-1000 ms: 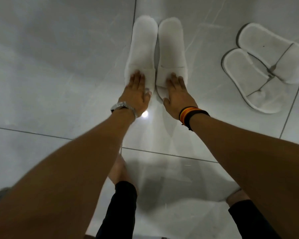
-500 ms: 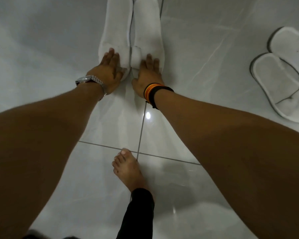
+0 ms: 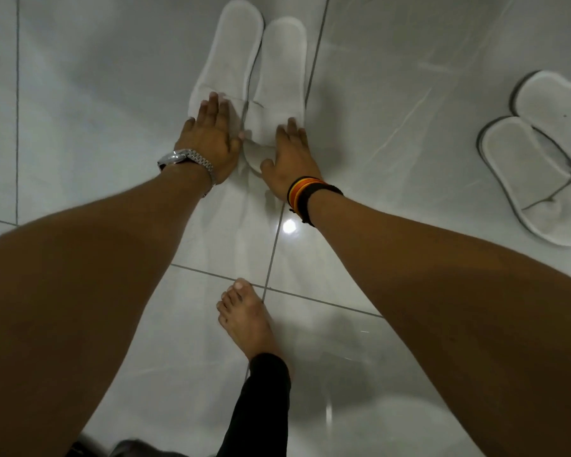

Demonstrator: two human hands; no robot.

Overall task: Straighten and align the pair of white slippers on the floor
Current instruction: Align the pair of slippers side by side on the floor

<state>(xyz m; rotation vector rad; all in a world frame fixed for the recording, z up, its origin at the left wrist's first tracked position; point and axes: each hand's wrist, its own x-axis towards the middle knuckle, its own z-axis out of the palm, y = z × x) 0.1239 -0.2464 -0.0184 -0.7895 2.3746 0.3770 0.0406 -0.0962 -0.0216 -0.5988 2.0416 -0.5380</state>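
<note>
While your bare foot [image 3: 244, 321] stands nearest on the tiled floor [image 3: 80, 94], planted just short of both hands and well clear of the work, look past it to the hands; your left hand [image 3: 208, 140] lies flat with its fingers [image 3: 213, 105] spread loosely over the toe band of the left slipper [image 3: 228, 57], pressing rather than gripping; your right hand [image 3: 290, 159] rests likewise on the toe end of the right slipper [image 3: 282, 70], fingers [image 3: 292, 128] open and together, holding nothing closed; each hand is nearest its own slipper, so neither need cross. Both slippers run lengthwise straight away from your fingers, toes toward you, heels far, sides touching or nearly so; what the coming move seems to turn on is the offset along that axis, since the left slipper's heel reaches farther away than the right one's, so one likely wants a slide along its length to bring the ends level. A dark grout line [image 3: 314, 61] runs just beside the right slipper and could serve as a guide; off to your right, well apart, a second pair of slippers [image 3: 541, 159] lies askew and blocks nothing.
</note>
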